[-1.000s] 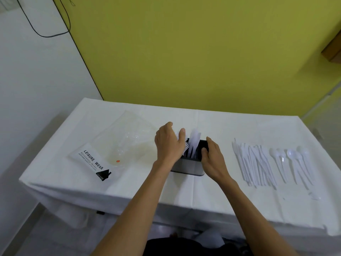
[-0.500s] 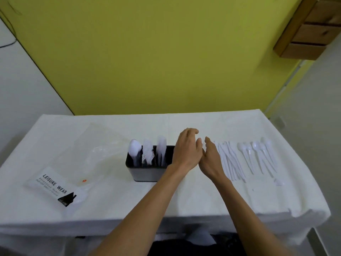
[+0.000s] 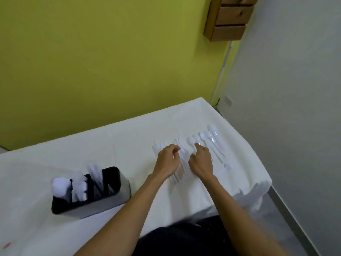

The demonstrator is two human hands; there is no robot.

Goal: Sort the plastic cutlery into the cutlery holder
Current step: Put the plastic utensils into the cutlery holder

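The dark cutlery holder [image 3: 103, 202] stands at the lower left on the white-clothed table [image 3: 129, 137]. White spoons, forks and knives stick up from three of its compartments; its right compartment looks dark. A row of loose white forks and knives [image 3: 182, 163] lies on the cloth to the right, with white spoons [image 3: 210, 139] beyond them. My left hand [image 3: 168, 161] sits over the left of that row, thumb and fingers curled and pinching a white piece. My right hand [image 3: 202, 161] has bent fingers on the row's right part; blur hides whether it grips.
A small white piece [image 3: 228, 166] lies alone near the table's right edge [image 3: 258, 163], where the cloth drops to the floor. A wooden drawer unit [image 3: 228, 17] hangs high on the yellow wall. A red spot [image 3: 7, 245] marks the cloth at the lower left.
Both hands have left the holder and moved right onto the loose cutlery row. The view has swung right, so the holder now sits at the lower left.
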